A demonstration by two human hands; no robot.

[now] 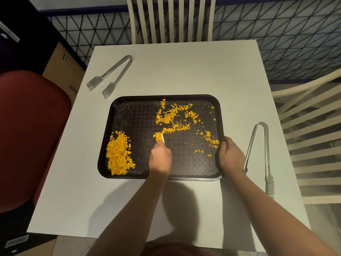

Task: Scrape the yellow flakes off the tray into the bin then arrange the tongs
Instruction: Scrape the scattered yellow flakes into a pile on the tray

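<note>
A black tray [140,115] lies on the white table [184,71]. Yellow flakes are heaped in a pile [119,154] at the tray's left side, and more loose flakes [173,117] are strewn across its middle and right. My left hand [160,159] is over the tray's middle, shut on a small white scraper [163,138] whose edge touches the flakes. My right hand [230,154] grips the tray's right rim. One pair of metal tongs [112,74] lies at the table's far left, a second pair of tongs [262,154] at the right, beside my right hand.
A dark red bin [27,135] stands against the table's left edge. A pale slatted chair [171,19] is at the far side, and another slatted chair [310,126] stands to the right. A cardboard box [60,67] sits on the floor at the left.
</note>
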